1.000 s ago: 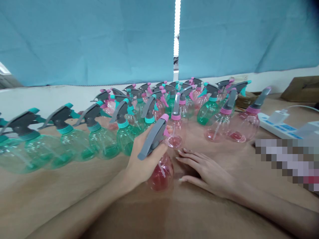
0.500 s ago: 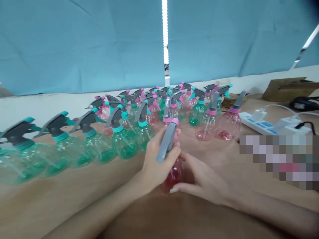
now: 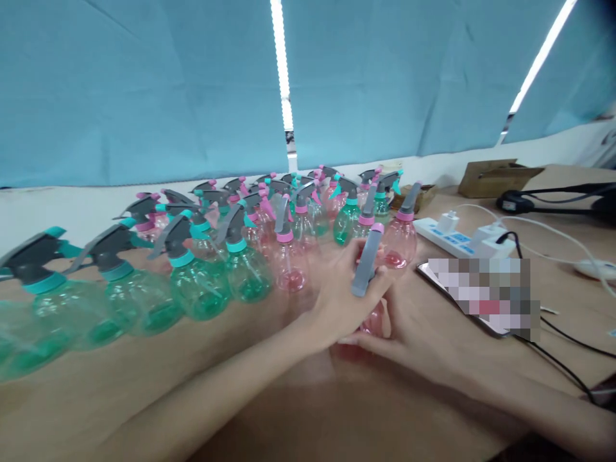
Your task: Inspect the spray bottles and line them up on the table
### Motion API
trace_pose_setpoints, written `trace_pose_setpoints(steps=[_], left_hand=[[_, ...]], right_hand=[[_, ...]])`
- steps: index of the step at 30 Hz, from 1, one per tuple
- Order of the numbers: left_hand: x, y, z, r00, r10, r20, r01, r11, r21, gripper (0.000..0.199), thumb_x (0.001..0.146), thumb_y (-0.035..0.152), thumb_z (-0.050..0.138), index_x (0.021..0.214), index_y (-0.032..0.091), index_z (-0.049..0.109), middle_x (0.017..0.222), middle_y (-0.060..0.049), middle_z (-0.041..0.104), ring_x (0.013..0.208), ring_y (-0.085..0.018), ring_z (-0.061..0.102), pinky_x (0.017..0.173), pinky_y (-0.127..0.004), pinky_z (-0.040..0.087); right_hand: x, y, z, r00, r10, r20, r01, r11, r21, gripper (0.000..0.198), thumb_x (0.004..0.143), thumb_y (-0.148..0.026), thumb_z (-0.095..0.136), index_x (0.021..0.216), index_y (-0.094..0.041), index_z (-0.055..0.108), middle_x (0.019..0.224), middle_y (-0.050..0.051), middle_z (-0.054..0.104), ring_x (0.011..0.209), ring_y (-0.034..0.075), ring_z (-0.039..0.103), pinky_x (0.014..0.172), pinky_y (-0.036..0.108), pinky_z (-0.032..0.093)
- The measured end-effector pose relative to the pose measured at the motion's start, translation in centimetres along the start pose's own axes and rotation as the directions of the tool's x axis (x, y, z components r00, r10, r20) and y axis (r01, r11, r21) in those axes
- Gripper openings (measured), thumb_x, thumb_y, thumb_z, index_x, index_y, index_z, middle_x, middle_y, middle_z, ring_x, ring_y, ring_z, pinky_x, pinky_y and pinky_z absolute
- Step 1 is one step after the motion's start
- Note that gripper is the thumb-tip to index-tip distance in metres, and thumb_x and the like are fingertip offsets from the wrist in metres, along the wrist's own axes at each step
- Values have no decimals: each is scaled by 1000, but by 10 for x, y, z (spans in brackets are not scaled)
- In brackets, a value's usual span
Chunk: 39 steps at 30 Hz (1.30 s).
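Observation:
Both my hands are on one pink spray bottle [image 3: 373, 321] with a grey trigger head. My left hand [image 3: 337, 295] wraps round its neck just under the head, partly covering it. Lower down, my right hand [image 3: 404, 333] grips the round pink body, thumb in front and fingers behind. Just left of my left hand stands another pink spray bottle [image 3: 291, 266], upright. Behind my hands is a further pink spray bottle [image 3: 402, 240], with a little pink liquid inside.
Green spray bottles [image 3: 199, 285] line the left side, with more green and pink ones behind. To the right are a white power strip [image 3: 447, 237] with plugs, a phone [image 3: 433, 276] with a blurred screen, cables, and a cardboard box [image 3: 495, 176].
The view has turned to the right, so the bottles at left and the curtain strip shift leftward. My hands and the held pink bottle appear farther right; both hands keep their grip.

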<state>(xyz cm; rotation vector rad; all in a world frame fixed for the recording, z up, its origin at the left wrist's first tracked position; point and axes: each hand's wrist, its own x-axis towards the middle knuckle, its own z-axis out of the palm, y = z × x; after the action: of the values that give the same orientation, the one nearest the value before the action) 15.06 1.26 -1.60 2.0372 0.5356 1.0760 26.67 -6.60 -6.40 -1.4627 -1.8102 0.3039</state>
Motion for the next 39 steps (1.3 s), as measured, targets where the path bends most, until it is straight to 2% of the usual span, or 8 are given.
trace_pose_setpoints(steps=[3, 6, 10, 17, 24, 30, 35, 39], left_hand=[[5, -2, 0, 998, 0, 63, 1, 1000, -23, 31, 85, 29, 60, 114, 21, 55, 99, -4, 67, 89, -21, 63, 82, -40, 51], [-1, -9, -7, 988, -89, 123, 86, 996, 35, 47, 79, 29, 69, 123, 23, 53, 110, -7, 68, 104, -28, 62, 90, -48, 50], [-29, -29, -25, 966, -182, 185, 190, 981, -24, 44, 93, 34, 53, 136, 28, 45, 140, -7, 53, 127, -26, 50, 106, -49, 40], [-77, -54, -54, 930, -361, 72, 327, 900, 289, 41, 97, 38, 46, 137, 26, 41, 141, -10, 52, 130, -27, 48, 110, -53, 34], [-80, -55, -50, 934, -351, 72, 241, 763, 600, 43, 93, 27, 44, 135, 19, 43, 141, -13, 51, 129, -28, 50, 106, -51, 41], [-78, -52, -46, 926, -316, 206, 20, 587, 809, 43, 89, 26, 46, 129, 13, 56, 139, -17, 54, 126, -35, 52, 102, -56, 43], [-76, -52, -46, 925, -299, 234, -30, 555, 831, 44, 90, 26, 46, 130, 12, 56, 140, -18, 53, 128, -35, 50, 101, -56, 45], [-77, -52, -46, 917, -308, 255, -50, 543, 838, 45, 91, 25, 47, 132, 10, 55, 140, -18, 53, 128, -35, 50, 101, -56, 45]], right_hand=[[4, 2, -8, 999, -31, -9, 31, 999, -19, 64, 84, -46, 63, 135, -29, 29, 118, 10, 63, 108, 33, 64, 84, 44, 56], [12, -1, -16, 999, -50, 0, 50, 999, -18, 56, 84, -45, 62, 131, -28, 38, 114, 9, 65, 104, 31, 66, 85, 44, 55], [23, -5, -25, 1000, -18, 15, 18, 1000, -19, 70, 81, -49, 66, 137, -23, 33, 115, 10, 66, 98, 29, 67, 76, 40, 56], [42, 7, -16, 1000, 1, -13, -4, 980, -198, 57, 81, -60, 61, 119, -20, 48, 95, 10, 67, 83, 31, 67, 67, 42, 54], [63, 27, 10, 967, -203, -153, 153, 946, -287, 59, 87, -63, 50, 119, -13, 47, 113, 18, 57, 110, 34, 53, 91, 49, 47], [81, 19, 6, 989, -140, -38, 116, 923, -368, 49, 91, -63, 41, 97, -16, 54, 96, 15, 59, 91, 32, 55, 78, 49, 49], [99, 23, 13, 990, -119, -75, 92, 951, -296, 39, 88, -49, 57, 105, -14, 52, 103, 16, 60, 96, 32, 57, 82, 47, 49], [109, 30, 21, 986, -109, -125, 74, 963, -260, 45, 84, -44, 64, 114, -14, 50, 106, 16, 62, 98, 34, 59, 83, 48, 49]])
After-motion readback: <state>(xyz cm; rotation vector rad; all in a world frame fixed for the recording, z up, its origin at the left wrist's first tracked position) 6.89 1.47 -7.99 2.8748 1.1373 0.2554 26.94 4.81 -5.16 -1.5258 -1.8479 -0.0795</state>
